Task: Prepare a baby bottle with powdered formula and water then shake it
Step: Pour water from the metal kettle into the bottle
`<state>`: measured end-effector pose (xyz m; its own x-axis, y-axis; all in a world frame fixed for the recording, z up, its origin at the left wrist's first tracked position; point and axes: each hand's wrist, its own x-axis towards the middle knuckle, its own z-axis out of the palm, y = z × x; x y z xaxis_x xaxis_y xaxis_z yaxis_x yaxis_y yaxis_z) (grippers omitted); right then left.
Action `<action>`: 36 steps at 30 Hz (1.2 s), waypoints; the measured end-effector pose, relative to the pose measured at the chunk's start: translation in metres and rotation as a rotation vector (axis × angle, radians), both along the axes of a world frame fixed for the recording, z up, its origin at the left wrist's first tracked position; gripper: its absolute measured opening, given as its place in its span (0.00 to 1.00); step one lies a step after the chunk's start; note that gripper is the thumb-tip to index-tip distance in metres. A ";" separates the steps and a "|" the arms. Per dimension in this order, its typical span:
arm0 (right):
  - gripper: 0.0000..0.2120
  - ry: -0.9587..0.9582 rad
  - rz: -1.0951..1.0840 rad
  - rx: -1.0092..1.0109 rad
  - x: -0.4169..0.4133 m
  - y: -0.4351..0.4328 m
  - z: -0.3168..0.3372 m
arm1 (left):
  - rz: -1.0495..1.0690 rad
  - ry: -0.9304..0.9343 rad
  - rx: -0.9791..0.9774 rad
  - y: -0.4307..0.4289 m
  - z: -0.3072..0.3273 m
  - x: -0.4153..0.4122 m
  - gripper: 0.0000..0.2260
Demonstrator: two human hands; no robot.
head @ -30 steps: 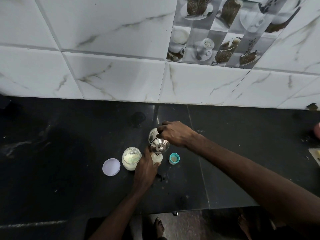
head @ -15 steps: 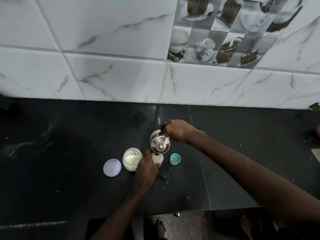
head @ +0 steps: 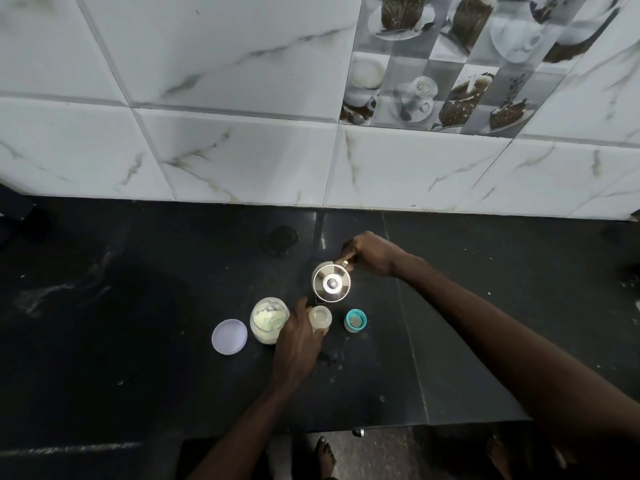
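The grip of the left hand (head: 296,341) is closed around the baby bottle (head: 320,318), which stands upright on the black worktop (head: 138,341) with its mouth open to the camera; the fingers wrap its left side and the thumb reaches up along it. The grip of the right hand (head: 372,252) is closed on the handle of a steel kettle (head: 331,282), seen from above with its round lid and centre knob showing. The kettle sits just behind the bottle, towards the wall, and whether it rests on the worktop or is held just above it cannot be told.

Just left of the bottle, touching the left hand, stands an open jar of formula powder (head: 269,319), pale powder visible inside. Its round lilac lid (head: 229,337) lies flat on the worktop just beside the jar, further left. To the right of the bottle, a little apart, stands the teal bottle cap (head: 355,320).

Behind the worktop rises a wall of white marbled tiles (head: 207,81), with a panel of coffee-cup pictures at the upper right. Bare feet (head: 325,457) show on the floor below the worktop edge.
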<state>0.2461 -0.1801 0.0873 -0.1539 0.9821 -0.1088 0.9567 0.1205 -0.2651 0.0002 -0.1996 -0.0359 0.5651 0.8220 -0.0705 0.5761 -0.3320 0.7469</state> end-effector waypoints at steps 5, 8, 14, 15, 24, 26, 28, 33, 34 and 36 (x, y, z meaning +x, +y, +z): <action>0.14 0.098 -0.181 -0.076 0.009 0.005 -0.010 | 0.010 0.012 -0.019 0.001 0.002 0.001 0.28; 0.13 0.153 -0.271 -0.073 0.010 0.010 -0.016 | -0.006 0.025 -0.009 0.002 0.003 0.001 0.27; 0.11 0.269 -0.553 -0.056 0.002 0.031 -0.041 | -0.016 0.006 0.000 0.001 -0.002 0.000 0.24; 0.11 0.307 -0.604 -0.046 -0.001 0.034 -0.044 | -0.012 -0.001 -0.001 0.001 -0.003 0.000 0.24; 0.16 0.599 -1.031 0.037 -0.026 0.076 -0.067 | -0.012 -0.037 0.019 0.002 -0.007 0.000 0.19; 0.16 0.643 -1.070 0.040 -0.028 0.085 -0.072 | -0.016 -0.029 0.030 0.003 -0.008 0.000 0.19; 0.17 0.657 -1.082 0.041 -0.029 0.093 -0.075 | -0.021 -0.025 0.039 0.003 -0.010 0.000 0.20; 0.17 0.695 -1.119 0.042 -0.030 0.108 -0.075 | -0.012 -0.041 0.043 0.002 -0.011 0.000 0.21; 0.17 0.701 -1.120 0.039 -0.031 0.110 -0.074 | -0.009 -0.040 0.041 0.002 -0.009 0.000 0.21; 0.17 0.706 -1.114 0.039 -0.032 0.113 -0.072 | -0.011 -0.037 0.041 0.002 -0.008 0.000 0.21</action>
<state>0.2140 -0.0669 0.0154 0.7224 0.6193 -0.3077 0.2062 -0.6176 -0.7589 0.0004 -0.1972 -0.0438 0.5756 0.8176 -0.0160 0.5447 -0.3687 0.7532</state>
